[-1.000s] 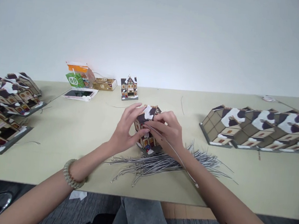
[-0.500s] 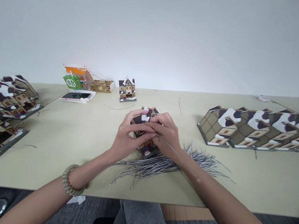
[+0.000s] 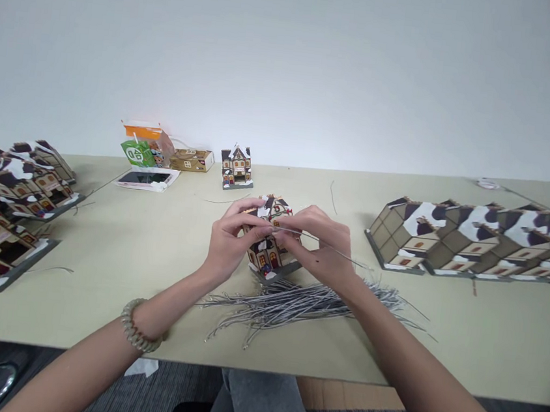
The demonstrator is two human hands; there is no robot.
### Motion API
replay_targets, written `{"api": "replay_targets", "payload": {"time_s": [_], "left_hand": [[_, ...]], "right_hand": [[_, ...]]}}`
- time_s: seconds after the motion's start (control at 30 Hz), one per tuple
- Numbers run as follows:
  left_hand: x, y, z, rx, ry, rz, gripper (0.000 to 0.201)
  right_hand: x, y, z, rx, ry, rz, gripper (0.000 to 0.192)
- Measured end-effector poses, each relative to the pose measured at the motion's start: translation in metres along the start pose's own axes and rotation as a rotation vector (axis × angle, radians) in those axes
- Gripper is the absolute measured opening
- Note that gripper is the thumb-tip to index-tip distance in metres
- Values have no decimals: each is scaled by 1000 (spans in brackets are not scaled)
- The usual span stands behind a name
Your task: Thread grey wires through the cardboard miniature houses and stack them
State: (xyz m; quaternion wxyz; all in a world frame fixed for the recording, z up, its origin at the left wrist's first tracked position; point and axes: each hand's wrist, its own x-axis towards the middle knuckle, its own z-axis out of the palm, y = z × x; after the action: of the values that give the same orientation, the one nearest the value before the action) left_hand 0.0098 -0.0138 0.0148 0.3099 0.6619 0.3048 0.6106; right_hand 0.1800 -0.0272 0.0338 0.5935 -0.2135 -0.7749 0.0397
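A miniature house (image 3: 265,262) with a snowy dark roof stands tilted in front of me, partly hidden by my hands. My left hand (image 3: 233,236) is closed at the house's left side, its thumb and a finger pinching a thin grey wire (image 3: 334,247) before the facade. From the other side my right hand (image 3: 321,242) pinches the same wire close to the left fingertips, and the wire's free length runs out to the right. Just below the house lies a loose bundle of grey wires (image 3: 294,307).
Several similar houses stand in a row at right (image 3: 402,236), and more are grouped at left (image 3: 10,244). Toward the wall are a small house (image 3: 237,168), a gold box (image 3: 194,160), a phone (image 3: 147,179) and a green packet (image 3: 138,153). Stray wires lie on the table (image 3: 153,239).
My right hand has shifted right and its fingers have drawn back from the left hand. More of the house front and of the wire now shows.
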Motion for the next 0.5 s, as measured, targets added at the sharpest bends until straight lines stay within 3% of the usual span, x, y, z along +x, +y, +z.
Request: {"api": "replay_targets", "payload": {"time_s": [0.23,0.5], "left_hand": [[0,0,3,78,7,19,4],[-3,0,2,71,-42,72,9]], "right_hand": [[1,-7,-1,-91,91,-105,15],[2,-8,0,-303,196,-236,35]]}}
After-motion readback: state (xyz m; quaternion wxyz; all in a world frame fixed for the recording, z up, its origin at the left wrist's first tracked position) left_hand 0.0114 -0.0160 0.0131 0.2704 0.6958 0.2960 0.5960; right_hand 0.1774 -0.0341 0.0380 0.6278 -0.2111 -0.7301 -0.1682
